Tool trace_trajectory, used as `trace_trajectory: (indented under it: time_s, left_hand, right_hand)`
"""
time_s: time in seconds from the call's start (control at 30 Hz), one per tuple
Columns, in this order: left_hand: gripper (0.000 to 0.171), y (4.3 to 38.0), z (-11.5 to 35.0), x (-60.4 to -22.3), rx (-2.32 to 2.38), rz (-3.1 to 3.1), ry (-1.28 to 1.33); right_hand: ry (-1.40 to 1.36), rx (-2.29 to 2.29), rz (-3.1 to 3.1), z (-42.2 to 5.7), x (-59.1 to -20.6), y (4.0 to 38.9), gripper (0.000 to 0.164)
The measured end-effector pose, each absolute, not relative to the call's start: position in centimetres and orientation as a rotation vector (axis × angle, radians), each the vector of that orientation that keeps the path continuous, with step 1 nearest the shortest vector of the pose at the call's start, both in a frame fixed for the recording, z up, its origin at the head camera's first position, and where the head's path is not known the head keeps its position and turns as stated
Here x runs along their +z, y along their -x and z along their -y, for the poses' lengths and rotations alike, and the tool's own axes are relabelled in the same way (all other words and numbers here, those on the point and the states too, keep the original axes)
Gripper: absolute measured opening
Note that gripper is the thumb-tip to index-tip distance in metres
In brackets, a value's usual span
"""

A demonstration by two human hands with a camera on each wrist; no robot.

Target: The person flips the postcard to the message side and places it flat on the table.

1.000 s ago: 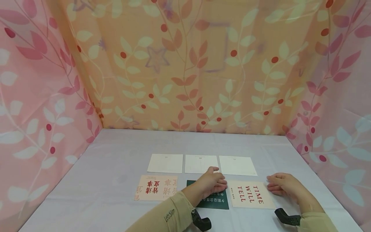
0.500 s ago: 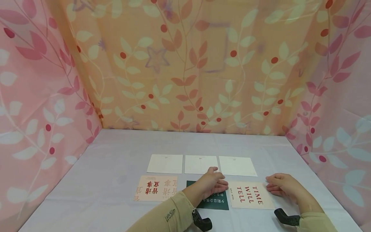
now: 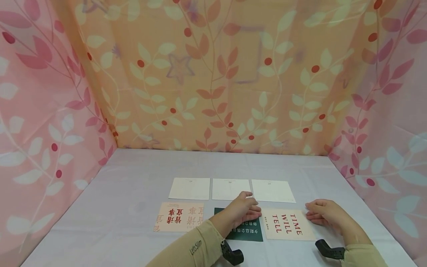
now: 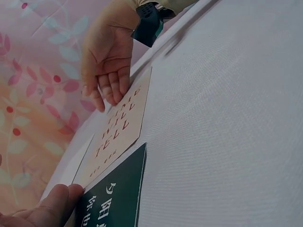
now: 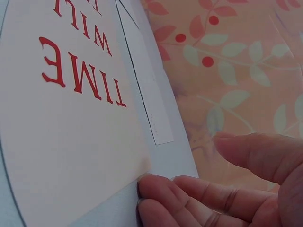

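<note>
While a leaf-patterned cloth (image 3: 213, 81) walls in the scene, the white-covered desk (image 3: 110, 222) carries two rows of three cards, all lying flat. Farther off sit three white cards (image 3: 273, 191), side by side; nearer come a pale pink card (image 3: 178, 218) with red characters, a dark green card (image 3: 247, 235), and the cream "TIME WILL TELL" card (image 3: 288, 225) at the right end. Smaller than either row, the left hand (image 3: 238, 212) reaches across the green card, partly hiding it, with loosely extended fingers at the gap beside the cream card, gripping nothing. The right hand (image 3: 328, 214) is relaxed too, palm turned inward and fingertips at the cream card's right edge; whether they actually touch it is hard to tell. With a hand at either end of that card, the step looks like squaring it up in the near row. The next move probably calls for only a light nudge at its edges, or lifting both hands away without dragging the narrow gap out of line.
</note>
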State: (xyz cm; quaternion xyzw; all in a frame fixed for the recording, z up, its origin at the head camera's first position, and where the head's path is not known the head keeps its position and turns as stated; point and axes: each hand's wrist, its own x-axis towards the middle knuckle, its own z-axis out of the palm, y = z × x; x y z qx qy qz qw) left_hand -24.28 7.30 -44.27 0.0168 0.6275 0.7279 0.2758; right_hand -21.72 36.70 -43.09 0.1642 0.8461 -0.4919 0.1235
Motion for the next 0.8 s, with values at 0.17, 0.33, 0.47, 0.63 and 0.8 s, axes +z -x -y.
trace_trajectory:
  time_s: [0.17, 0.33, 0.47, 0.63, 0.8]
  left_hand:
    - [0.054, 24.32, -7.36, -44.34, 1.959, -1.676, -0.046]
    - [0.053, 24.40, -7.48, -44.36, 1.971, -1.683, -0.043]
    - [0.050, 24.38, -7.50, -44.39, 1.961, -1.684, -0.047]
    - [0.048, 24.37, -7.48, -44.41, 1.964, -1.685, -0.047]
    - [0.048, 24.36, -7.41, -44.41, 1.972, -1.670, -0.046]
  right_hand:
    - [-0.468, -1.441, -2.468, -36.70, -43.09, 21.68, 0.039]
    - [-0.449, -1.452, -2.464, -36.66, -43.00, 21.55, 0.038]
    - [-0.450, -1.463, -2.457, -36.66, -42.99, 21.50, 0.036]
    - [-0.454, -1.459, -2.460, -36.66, -43.01, 21.52, 0.037]
    - [-0.457, -1.468, -2.455, -36.70, -43.08, 21.52, 0.037]
